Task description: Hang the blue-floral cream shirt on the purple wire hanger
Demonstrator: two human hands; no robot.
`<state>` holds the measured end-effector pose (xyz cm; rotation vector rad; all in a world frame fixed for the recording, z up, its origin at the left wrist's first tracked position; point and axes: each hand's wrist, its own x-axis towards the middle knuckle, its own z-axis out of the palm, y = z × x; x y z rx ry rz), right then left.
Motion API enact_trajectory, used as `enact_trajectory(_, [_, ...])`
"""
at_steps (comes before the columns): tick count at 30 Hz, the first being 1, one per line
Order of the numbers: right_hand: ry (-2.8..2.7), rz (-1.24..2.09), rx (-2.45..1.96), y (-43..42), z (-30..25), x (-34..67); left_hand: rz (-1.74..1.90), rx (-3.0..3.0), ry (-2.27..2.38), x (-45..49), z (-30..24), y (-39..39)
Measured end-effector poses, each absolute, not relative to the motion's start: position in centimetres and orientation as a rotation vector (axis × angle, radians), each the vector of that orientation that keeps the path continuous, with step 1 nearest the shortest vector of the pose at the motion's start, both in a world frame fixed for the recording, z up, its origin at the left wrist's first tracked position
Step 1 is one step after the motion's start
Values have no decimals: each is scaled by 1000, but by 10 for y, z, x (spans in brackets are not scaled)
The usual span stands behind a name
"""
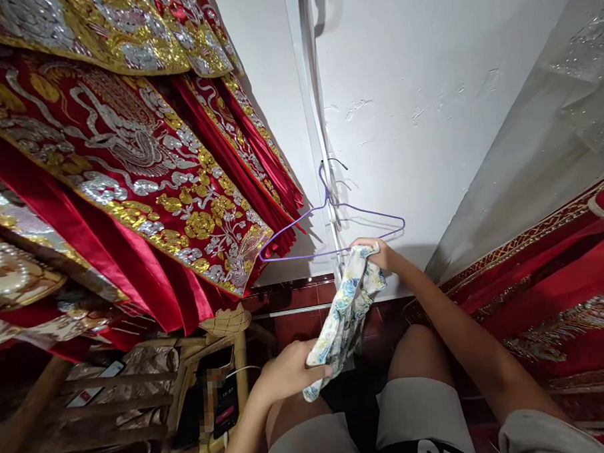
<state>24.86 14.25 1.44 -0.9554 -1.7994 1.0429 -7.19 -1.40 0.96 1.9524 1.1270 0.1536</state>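
A white cloth garment with a blue and yellow flower print (343, 305) is stretched at a slant between my two hands, above my lap. My left hand (291, 370) grips its lower end, with the thumb on top. At the upper end, my right hand (376, 253) has its fingers closed on the cloth. Just beyond the right hand, a purple wire hanger (303, 256) hangs from a white metal rail (322, 132) with nothing on it. The right fingers are close to the hanger's bottom bar; whether they touch it I cannot tell.
Red embroidered costumes with gold and silver sequins (143, 153) hang at the left. More red beaded cloth (574, 281) and a sheer sparkling fabric (577, 107) are at the right. Lower left, a bamboo chair (241, 369) bears a lit phone (226, 407) with a white cable.
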Motion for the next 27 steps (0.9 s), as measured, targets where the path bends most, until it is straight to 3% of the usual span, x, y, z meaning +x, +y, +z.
enact_trajectory(3, [-1874,984,-916,119,20,265,29,2176,1402,-72,2,1])
enact_trajectory(6, [-1903,930,-980,104,36,278,147,2317,1616,-83,7,28])
enact_trajectory(12, [-1870,865,-1020,91,60,290,1016,2422,1457,-99,54,81])
enact_trajectory(15, [-1869,888,-1000,87,62,289,1267,2358,1436,-88,80,92])
enact_trajectory(23, [-1876,981,-957,72,60,270,1165,2304,1254,-43,109,118])
enact_trajectory(27, [-1696,666,-1137,70,58,284,1134,2263,1285,-44,105,129])
